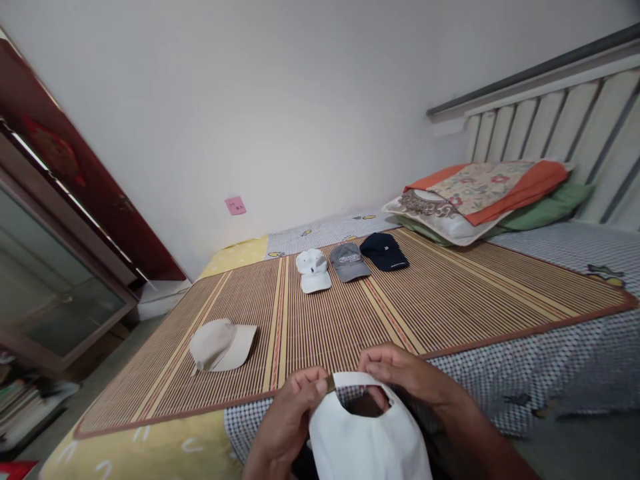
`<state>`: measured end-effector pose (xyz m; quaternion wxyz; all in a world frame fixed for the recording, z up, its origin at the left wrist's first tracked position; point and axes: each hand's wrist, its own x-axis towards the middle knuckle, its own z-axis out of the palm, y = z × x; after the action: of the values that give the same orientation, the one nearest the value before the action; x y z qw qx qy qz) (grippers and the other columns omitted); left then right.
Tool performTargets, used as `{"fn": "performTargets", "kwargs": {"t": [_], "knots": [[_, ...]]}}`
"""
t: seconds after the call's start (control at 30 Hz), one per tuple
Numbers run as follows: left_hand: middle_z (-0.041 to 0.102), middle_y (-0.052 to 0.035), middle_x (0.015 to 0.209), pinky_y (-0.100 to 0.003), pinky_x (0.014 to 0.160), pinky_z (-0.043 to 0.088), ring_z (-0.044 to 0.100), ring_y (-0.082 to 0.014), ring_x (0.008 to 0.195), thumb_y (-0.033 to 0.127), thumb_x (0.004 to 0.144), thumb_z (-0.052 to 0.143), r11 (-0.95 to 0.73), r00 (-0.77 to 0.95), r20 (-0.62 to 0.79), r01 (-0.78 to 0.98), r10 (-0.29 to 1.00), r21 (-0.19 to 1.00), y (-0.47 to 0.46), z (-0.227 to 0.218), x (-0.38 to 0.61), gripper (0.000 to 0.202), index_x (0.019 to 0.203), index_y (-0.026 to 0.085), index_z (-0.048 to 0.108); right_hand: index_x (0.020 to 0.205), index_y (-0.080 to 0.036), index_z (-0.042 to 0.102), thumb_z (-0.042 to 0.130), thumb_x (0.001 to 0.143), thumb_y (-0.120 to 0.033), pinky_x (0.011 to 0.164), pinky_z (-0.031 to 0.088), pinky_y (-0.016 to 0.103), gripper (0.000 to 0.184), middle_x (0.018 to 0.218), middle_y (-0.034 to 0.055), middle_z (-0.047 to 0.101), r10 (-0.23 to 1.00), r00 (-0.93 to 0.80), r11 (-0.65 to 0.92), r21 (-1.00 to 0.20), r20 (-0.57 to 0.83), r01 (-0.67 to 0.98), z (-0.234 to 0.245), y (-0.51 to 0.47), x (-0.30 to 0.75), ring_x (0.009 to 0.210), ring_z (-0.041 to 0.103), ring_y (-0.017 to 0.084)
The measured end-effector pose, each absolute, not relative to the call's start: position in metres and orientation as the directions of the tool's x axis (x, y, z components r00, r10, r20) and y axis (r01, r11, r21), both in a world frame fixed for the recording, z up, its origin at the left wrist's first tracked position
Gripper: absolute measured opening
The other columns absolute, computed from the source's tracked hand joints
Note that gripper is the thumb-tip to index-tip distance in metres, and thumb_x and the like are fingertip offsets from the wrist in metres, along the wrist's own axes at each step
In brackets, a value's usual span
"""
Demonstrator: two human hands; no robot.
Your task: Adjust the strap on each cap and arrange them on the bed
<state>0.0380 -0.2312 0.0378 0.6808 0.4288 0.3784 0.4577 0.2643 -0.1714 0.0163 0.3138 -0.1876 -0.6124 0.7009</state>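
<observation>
Close to me, a white baseball cap [370,437] is held with its back opening and adjusting strap facing up and away. My left hand [300,407] pinches the strap's left end, where a brownish buckle shows beside the thumb. On the other side, my right hand [395,370] has its fingers closed on the right end of the strap. A beige cap [220,347] lies on the striped mat [300,333], left of my hands. Farther back, a white cap [313,270], a grey cap [349,261] and a navy cap [384,252] sit in a row.
The mat covers a bed with a checked and yellow sheet [150,447]. Pillows [450,217] with an orange floral cloth [500,187] are stacked at the back right, by a white radiator [540,130]. A pink note [235,205] is on the wall; a brown door [90,167] stands left.
</observation>
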Motion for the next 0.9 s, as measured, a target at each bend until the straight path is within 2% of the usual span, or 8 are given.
{"fn": "performTargets", "kwargs": {"t": [0.13,0.27,0.4,0.5,0.6,0.77,0.9], "knots": [[0.045,0.0065,0.058,-0.02,0.052,0.028,0.033,-0.007,0.053,0.038,0.07,0.088,0.24,0.221,-0.155,-0.438,0.963,0.866,-0.229,0.039,0.037,0.04,0.064,0.016,0.055,0.084,-0.013,0.068,0.074,0.085,-0.056,0.058,0.04,0.023,0.043,0.07,0.0006,0.062,0.723,-0.681,-0.103,-0.957,0.116,-0.272,-0.005,-0.163,0.269,0.062,0.052,0.012],[0.05,0.0065,0.057,-0.018,0.051,0.034,0.04,-0.006,0.051,0.034,0.063,0.094,0.257,0.172,-0.196,-0.509,0.965,0.821,-0.23,0.038,0.038,0.037,0.065,0.014,0.062,0.084,-0.013,0.068,0.078,0.082,-0.053,0.057,0.038,0.022,0.041,0.071,0.0009,0.061,0.713,-0.692,-0.183,-0.925,0.108,-0.333,-0.017,-0.16,0.267,0.063,0.051,0.012],[0.069,0.0004,0.068,-0.022,0.062,0.05,0.06,-0.0113,0.061,0.031,0.05,0.1,0.25,0.015,-0.292,-0.561,0.956,0.79,-0.229,0.036,0.033,0.041,0.077,0.014,0.075,0.083,-0.013,0.066,0.082,0.079,-0.052,0.057,0.035,0.019,0.042,0.072,-0.0002,0.06,0.721,-0.685,-0.228,-0.898,0.103,-0.375,-0.019,-0.16,0.27,0.06,0.05,0.009],[0.076,-0.0043,0.076,-0.026,0.07,0.056,0.068,-0.0163,0.069,0.029,0.045,0.102,0.245,-0.056,-0.338,-0.579,0.94,0.778,-0.226,0.034,0.028,0.049,0.084,0.012,0.078,0.08,-0.013,0.065,0.087,0.07,-0.054,0.054,0.033,0.017,0.047,0.069,-0.002,0.058,0.73,-0.672,-0.256,-0.864,0.121,-0.433,-0.023,-0.158,0.275,0.057,0.048,0.007],[0.077,-0.0058,0.077,-0.026,0.07,0.057,0.069,-0.0172,0.07,0.027,0.048,0.101,0.248,-0.034,-0.329,-0.585,0.944,0.772,-0.224,0.032,0.023,0.046,0.086,0.011,0.079,0.079,-0.013,0.066,0.092,0.061,-0.053,0.053,0.037,0.018,0.051,0.07,-0.0004,0.062,0.726,-0.669,-0.276,-0.824,0.159,-0.495,-0.029,-0.157,0.279,0.056,0.052,0.008],[0.076,-0.0035,0.076,-0.023,0.068,0.057,0.069,-0.0147,0.068,0.026,0.045,0.103,0.259,-0.009,-0.329,-0.593,0.944,0.762,-0.227,0.029,0.022,0.044,0.081,0.014,0.079,0.081,-0.015,0.069,0.094,0.063,-0.042,0.054,0.044,0.019,0.041,0.073,0.0011,0.068,0.784,-0.592,-0.284,-0.741,0.186,-0.609,-0.029,-0.161,0.281,0.058,0.06,0.011],[0.073,-0.002,0.074,-0.02,0.065,0.053,0.065,-0.0103,0.064,0.027,0.065,0.095,0.255,0.22,-0.153,-0.577,0.964,0.776,-0.227,0.027,0.021,0.03,0.086,0.013,0.079,0.088,-0.018,0.072,0.094,0.066,-0.037,0.06,0.05,0.022,0.037,0.078,0.0024,0.072,0.844,-0.508,-0.268,-0.685,0.173,-0.678,-0.031,-0.166,0.28,0.063,0.065,0.013]]}}
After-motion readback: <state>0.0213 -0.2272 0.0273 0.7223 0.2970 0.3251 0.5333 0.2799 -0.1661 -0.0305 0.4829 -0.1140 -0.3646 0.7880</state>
